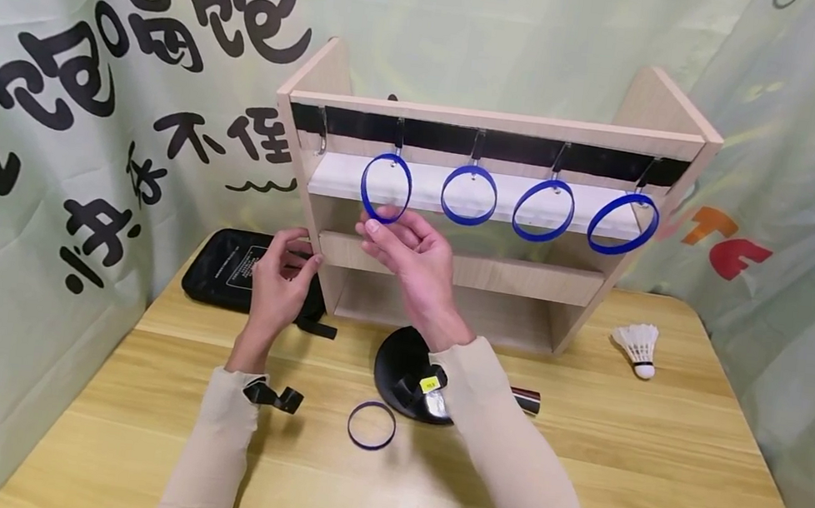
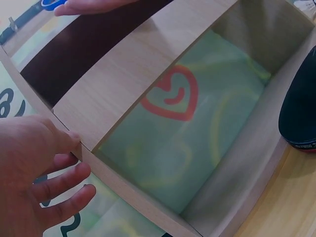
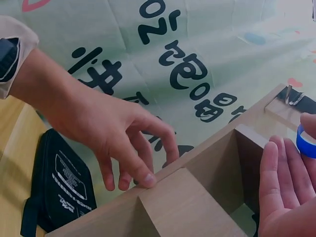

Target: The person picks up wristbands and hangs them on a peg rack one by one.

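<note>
My right hand (image 1: 414, 259) is raised in front of the wooden shelf unit (image 1: 462, 270). Its thumb and fingers pinch the lower edge of a blue ring (image 1: 364, 186), which overlaps the second hook from the left. Three more blue rings, including the nearest one (image 1: 444, 195), hang to the right on hooks along the black strip (image 1: 436, 135). The leftmost hook (image 1: 323, 142) carries nothing. My left hand (image 1: 279, 285) rests at the left side panel, thumb tip on its front edge (image 3: 155, 181), other fingers loosely bent outside it.
Another blue ring (image 1: 369, 448) lies flat on the wooden table (image 1: 305, 485). A round black object (image 1: 394, 370) sits partly behind my right forearm, with a dark shiny cylinder (image 1: 526, 401) beside it. A black zip case (image 1: 220, 270) lies left, a shuttlecock (image 1: 636, 347) right.
</note>
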The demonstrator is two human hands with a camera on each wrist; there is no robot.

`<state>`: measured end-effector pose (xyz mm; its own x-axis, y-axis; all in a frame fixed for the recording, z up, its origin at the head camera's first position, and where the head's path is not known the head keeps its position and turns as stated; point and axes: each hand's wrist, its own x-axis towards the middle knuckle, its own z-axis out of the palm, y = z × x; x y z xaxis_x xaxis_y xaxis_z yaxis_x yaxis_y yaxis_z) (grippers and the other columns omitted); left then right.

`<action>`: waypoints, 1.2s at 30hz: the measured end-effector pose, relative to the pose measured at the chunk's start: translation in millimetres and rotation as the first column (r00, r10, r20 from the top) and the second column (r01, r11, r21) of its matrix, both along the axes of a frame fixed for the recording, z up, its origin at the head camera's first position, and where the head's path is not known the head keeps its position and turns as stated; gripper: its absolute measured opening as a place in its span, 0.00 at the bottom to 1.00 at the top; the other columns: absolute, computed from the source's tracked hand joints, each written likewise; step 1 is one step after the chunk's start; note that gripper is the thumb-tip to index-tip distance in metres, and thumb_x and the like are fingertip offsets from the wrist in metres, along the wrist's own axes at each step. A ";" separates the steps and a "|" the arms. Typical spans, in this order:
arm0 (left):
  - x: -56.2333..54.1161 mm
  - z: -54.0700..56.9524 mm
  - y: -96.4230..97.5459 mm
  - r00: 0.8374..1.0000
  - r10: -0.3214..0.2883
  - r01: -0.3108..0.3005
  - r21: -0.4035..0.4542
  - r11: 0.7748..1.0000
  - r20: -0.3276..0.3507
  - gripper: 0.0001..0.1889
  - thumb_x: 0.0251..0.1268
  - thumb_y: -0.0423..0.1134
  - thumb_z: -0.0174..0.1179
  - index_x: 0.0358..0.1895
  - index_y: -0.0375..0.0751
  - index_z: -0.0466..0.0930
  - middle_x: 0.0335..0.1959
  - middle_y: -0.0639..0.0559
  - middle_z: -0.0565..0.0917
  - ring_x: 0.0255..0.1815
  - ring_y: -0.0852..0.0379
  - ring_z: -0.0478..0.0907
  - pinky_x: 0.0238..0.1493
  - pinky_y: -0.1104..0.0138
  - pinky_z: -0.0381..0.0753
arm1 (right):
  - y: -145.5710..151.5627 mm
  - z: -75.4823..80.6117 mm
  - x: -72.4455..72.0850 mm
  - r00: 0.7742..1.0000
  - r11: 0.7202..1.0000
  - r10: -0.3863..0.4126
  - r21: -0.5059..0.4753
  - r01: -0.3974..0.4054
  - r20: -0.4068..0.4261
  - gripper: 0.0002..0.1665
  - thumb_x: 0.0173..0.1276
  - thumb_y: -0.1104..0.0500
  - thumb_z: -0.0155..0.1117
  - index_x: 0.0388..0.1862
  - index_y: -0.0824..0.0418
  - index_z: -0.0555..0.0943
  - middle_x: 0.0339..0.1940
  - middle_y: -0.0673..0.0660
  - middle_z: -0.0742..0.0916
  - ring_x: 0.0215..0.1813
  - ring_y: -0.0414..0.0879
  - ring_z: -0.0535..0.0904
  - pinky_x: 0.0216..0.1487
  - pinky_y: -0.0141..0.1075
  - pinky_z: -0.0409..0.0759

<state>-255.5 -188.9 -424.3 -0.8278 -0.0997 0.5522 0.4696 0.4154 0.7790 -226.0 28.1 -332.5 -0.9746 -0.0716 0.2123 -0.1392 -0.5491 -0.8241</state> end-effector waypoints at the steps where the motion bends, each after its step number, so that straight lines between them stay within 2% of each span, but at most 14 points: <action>1: 0.2 0.1 -0.1 1.000 0.000 0.000 0.001 1.000 0.000 0.20 0.74 0.30 0.71 0.66 0.38 0.81 0.49 0.36 0.91 0.37 0.60 0.84 0.41 0.80 0.82 | 0.5 -0.8 0.6 1.000 1.000 0.007 0.012 -0.007 -0.001 0.09 0.77 0.70 0.69 0.51 0.61 0.87 0.45 0.51 0.96 0.49 0.44 0.95 0.54 0.36 0.92; 9: 0.2 -0.9 -0.3 1.000 -0.004 0.004 0.000 1.000 -0.008 0.20 0.74 0.29 0.70 0.65 0.38 0.81 0.49 0.36 0.91 0.37 0.55 0.84 0.40 0.80 0.82 | 0.9 -11.1 -0.7 1.000 0.999 0.002 0.037 -0.002 0.016 0.14 0.84 0.64 0.64 0.62 0.68 0.84 0.46 0.51 0.96 0.48 0.43 0.95 0.54 0.37 0.92; 15: 1.2 -0.7 0.1 1.000 -0.002 0.002 -0.002 1.000 -0.009 0.20 0.74 0.29 0.70 0.65 0.37 0.81 0.49 0.36 0.91 0.37 0.58 0.84 0.40 0.80 0.82 | 4.5 -13.8 -2.3 1.000 0.999 -0.003 0.045 0.003 0.014 0.14 0.84 0.65 0.63 0.62 0.67 0.83 0.45 0.50 0.96 0.47 0.42 0.95 0.52 0.36 0.92; 19: 1.3 0.3 0.4 1.000 -0.004 0.004 0.001 1.000 -0.012 0.20 0.74 0.29 0.70 0.65 0.37 0.81 0.49 0.35 0.91 0.37 0.59 0.84 0.40 0.78 0.83 | 8.6 -11.2 -1.3 0.999 0.997 0.036 0.069 -0.036 0.000 0.19 0.83 0.65 0.63 0.67 0.72 0.79 0.46 0.48 0.96 0.48 0.41 0.94 0.53 0.36 0.92; 22: 0.5 0.2 0.8 1.000 -0.006 0.006 -0.003 1.000 -0.012 0.20 0.74 0.29 0.70 0.66 0.37 0.80 0.50 0.35 0.91 0.37 0.56 0.85 0.41 0.79 0.83 | 13.6 -11.7 0.9 0.996 0.992 0.082 0.091 -0.085 0.032 0.22 0.83 0.65 0.63 0.71 0.71 0.77 0.46 0.47 0.95 0.48 0.40 0.94 0.54 0.35 0.91; 26: 0.0 -0.3 1.1 1.000 -0.004 0.004 -0.008 1.000 -0.012 0.20 0.74 0.30 0.70 0.66 0.37 0.80 0.50 0.35 0.91 0.38 0.51 0.85 0.41 0.78 0.83 | 19.9 -17.4 4.6 0.984 0.977 0.161 0.128 -0.171 0.082 0.24 0.83 0.65 0.62 0.75 0.66 0.76 0.50 0.51 0.95 0.48 0.41 0.94 0.54 0.35 0.91; 29: 0.3 -0.2 1.0 1.000 -0.001 0.001 -0.007 1.000 -0.011 0.20 0.74 0.29 0.70 0.66 0.37 0.81 0.50 0.35 0.91 0.38 0.50 0.86 0.41 0.77 0.83 | 23.3 -22.7 8.9 0.974 0.961 0.207 0.167 -0.220 0.090 0.26 0.83 0.65 0.62 0.76 0.69 0.75 0.53 0.56 0.94 0.48 0.42 0.94 0.55 0.36 0.91; 33: 0.0 -0.8 0.4 1.000 0.003 -0.003 -0.008 1.000 -0.009 0.20 0.75 0.30 0.70 0.66 0.38 0.81 0.50 0.36 0.91 0.38 0.53 0.85 0.42 0.77 0.83 | 27.1 -29.4 16.6 0.967 0.938 0.240 0.236 -0.254 0.086 0.27 0.85 0.62 0.61 0.77 0.72 0.73 0.59 0.64 0.92 0.51 0.43 0.94 0.56 0.37 0.91; 36: -0.2 -1.1 0.2 1.000 0.001 -0.002 -0.002 1.000 -0.008 0.20 0.74 0.31 0.70 0.66 0.39 0.81 0.49 0.36 0.91 0.37 0.57 0.84 0.42 0.78 0.83 | 29.8 -34.1 23.5 0.958 0.905 0.274 0.314 -0.285 0.081 0.25 0.89 0.57 0.55 0.75 0.71 0.75 0.63 0.67 0.90 0.55 0.46 0.93 0.59 0.40 0.91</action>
